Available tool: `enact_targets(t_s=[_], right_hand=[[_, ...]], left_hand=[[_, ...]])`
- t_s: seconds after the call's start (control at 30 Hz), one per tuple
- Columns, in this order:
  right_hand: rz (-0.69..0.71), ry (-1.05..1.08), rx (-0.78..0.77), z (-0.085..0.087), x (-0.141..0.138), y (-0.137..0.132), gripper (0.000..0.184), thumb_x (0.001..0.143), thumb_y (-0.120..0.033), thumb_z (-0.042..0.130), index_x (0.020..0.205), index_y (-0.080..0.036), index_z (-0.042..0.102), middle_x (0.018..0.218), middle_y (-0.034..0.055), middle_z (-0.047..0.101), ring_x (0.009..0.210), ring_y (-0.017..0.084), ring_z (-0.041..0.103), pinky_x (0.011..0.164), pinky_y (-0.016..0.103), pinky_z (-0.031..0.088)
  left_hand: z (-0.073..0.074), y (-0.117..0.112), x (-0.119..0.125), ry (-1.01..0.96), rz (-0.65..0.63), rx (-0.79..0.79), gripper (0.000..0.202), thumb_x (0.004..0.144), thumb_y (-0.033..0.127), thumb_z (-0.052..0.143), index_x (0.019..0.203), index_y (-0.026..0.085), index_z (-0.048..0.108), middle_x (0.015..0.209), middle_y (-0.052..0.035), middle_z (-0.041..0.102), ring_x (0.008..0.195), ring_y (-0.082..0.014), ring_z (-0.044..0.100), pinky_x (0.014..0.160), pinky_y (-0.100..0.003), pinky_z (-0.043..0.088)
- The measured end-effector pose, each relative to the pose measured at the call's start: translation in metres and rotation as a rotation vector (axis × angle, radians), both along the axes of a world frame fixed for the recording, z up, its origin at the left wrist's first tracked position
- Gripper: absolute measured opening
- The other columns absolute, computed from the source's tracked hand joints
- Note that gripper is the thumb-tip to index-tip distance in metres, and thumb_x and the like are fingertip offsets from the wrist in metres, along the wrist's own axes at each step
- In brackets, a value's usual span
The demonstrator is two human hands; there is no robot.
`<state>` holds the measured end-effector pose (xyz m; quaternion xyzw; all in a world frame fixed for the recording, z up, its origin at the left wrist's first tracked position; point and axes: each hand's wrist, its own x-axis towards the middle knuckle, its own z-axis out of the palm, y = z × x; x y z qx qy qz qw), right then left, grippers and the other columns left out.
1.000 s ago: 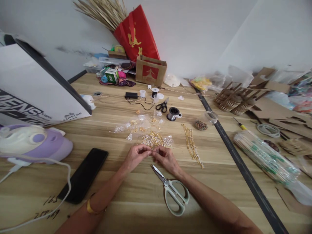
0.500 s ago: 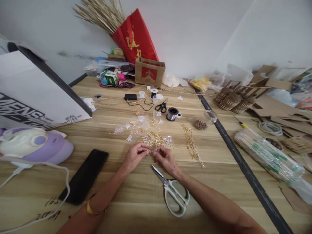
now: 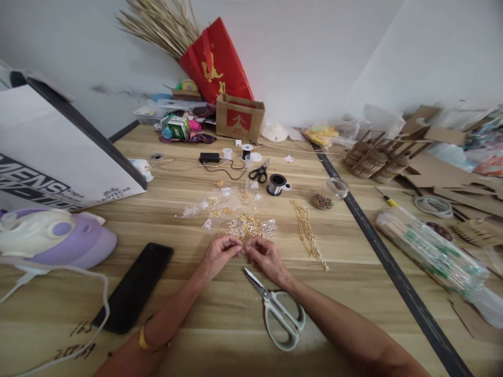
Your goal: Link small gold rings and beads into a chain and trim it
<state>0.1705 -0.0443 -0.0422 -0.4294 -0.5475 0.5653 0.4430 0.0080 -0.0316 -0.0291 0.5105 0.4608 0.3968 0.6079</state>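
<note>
Since the reddish piece (image 3: 239, 254) is tiny (too small to identify), the left hand (image 3: 218, 255) seemingly pinches it; whether the right hand (image 3: 268, 257) grips too, I cannot tell. The gold-and-silver pile (image 3: 247, 225) lies just beyond, presumably for reach.

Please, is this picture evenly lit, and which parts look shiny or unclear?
Not evenly: in the head view, the table darkens at bottom centre; head view, the plastic-wrapped bundle glints; head view, detail at the fingers is unclear.
</note>
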Motion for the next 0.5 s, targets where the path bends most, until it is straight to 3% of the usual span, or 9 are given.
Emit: enact_targets(t_s=[0.5], right_hand=[[0.049, 0.025, -0.053, 0.0006, 0.0018, 0.0036, 0.026, 0.074, -0.041, 0.066, 0.073, -0.015, 0.062, 0.058, -0.0017, 0.058, 0.044, 0.006, 0.045, 0.043, 0.018, 0.038]], left_hand=[[-0.0053, -0.0013, 0.0013, -0.06, -0.017, 0.034, 0.018, 0.066, 0.029, 0.071, 0.072, 0.013, 0.065, 0.059, 0.0001, 0.064, 0.054, -0.01, 0.054, 0.055, -0.021, 0.044]])
